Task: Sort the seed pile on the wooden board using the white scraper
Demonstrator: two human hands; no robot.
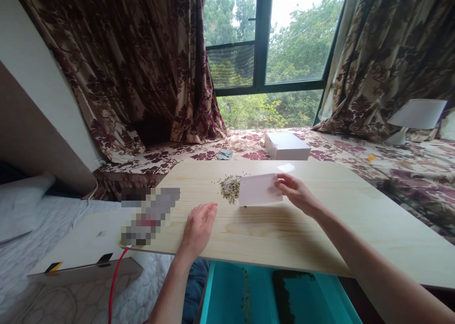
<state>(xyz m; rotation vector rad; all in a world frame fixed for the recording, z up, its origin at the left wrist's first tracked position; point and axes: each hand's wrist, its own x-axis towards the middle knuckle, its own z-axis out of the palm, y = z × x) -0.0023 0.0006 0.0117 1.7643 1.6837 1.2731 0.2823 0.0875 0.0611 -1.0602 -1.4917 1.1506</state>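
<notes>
A small pile of green beans mixed with white grains lies on the pale wooden table, a few beans scattered around it. My right hand grips the right edge of a thin white rectangular card. The card is tilted, and its left edge is at the right side of the pile. One or two beans sit by its lower left corner. To the lower left of the pile, my left hand is at the tabletop with its fingers stretched out, holding nothing.
Below the table's front edge is a turquoise divided bin, with dark material in its right compartment. A blurred object with a red cable lies at the table's left. Behind the table are a white box, a grey cloth and a lamp.
</notes>
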